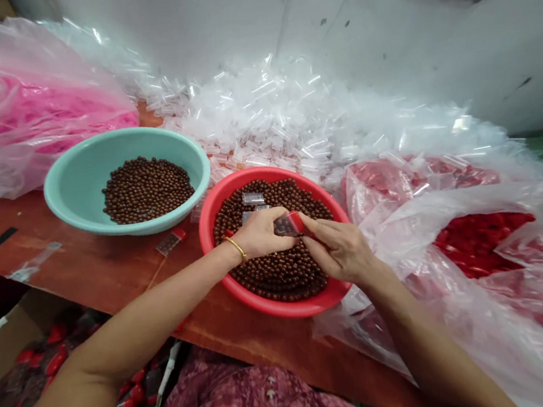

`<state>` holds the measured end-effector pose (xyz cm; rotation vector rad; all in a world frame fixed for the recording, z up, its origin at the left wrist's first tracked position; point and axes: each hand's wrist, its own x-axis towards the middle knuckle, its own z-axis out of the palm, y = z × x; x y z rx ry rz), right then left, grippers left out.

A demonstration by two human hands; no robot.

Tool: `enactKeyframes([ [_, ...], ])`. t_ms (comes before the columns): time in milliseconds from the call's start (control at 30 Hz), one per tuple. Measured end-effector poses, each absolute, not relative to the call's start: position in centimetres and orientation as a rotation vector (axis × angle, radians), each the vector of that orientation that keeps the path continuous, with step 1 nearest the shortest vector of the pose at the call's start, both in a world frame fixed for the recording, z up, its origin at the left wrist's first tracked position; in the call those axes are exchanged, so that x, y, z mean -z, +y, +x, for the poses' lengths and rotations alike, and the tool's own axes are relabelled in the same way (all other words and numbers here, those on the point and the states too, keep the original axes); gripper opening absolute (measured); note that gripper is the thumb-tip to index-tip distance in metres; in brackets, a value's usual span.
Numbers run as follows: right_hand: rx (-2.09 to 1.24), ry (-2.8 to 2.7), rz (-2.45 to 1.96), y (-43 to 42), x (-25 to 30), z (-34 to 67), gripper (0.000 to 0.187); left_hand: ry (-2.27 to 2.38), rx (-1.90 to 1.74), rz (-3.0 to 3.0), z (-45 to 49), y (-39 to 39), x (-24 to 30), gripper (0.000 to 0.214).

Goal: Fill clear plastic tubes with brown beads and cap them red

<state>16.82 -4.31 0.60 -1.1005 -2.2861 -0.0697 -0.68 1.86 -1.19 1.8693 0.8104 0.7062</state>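
Over a red basin [222,284] of small brown balls [282,276], both hands meet at a small clear plastic box [283,226] filled with brown balls. My left hand [261,233], with a gold bracelet at the wrist, is closed around the box's body. Fingers of my right hand [335,245] pinch the red cap [296,221] at the box's right end. Whether the cap is fully seated I cannot tell. Just behind my left hand, a clear box [253,199] lies on the balls, with another partly hidden beside it.
A turquoise basin [75,207] with brown balls stands at left; a filled red-capped box [170,242] lies before it. Clear empty boxes [284,114] are heaped along the wall. Bags of red caps [479,241] and pink pieces [46,107] flank them. A carton [26,325] sits lower left.
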Motion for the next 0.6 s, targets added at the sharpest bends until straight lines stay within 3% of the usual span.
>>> enactKeyframes([
  [100,-0.23,-1.923,-1.24,-3.7,-0.4,15.8,0.033,0.853,-0.618,1.952,-0.6,1.5,1.0,0.015],
  [267,-0.823,-1.293,-1.317,-1.2,0.8,13.4,0.057,0.845,-0.416,2.189,-0.6,1.1,0.6,0.013],
  [600,-1.148,-1.546,-1.521,-0.8,1.9,12.7,0.068,0.845,-0.237,2.547,-0.2,0.6,1.1,0.026],
])
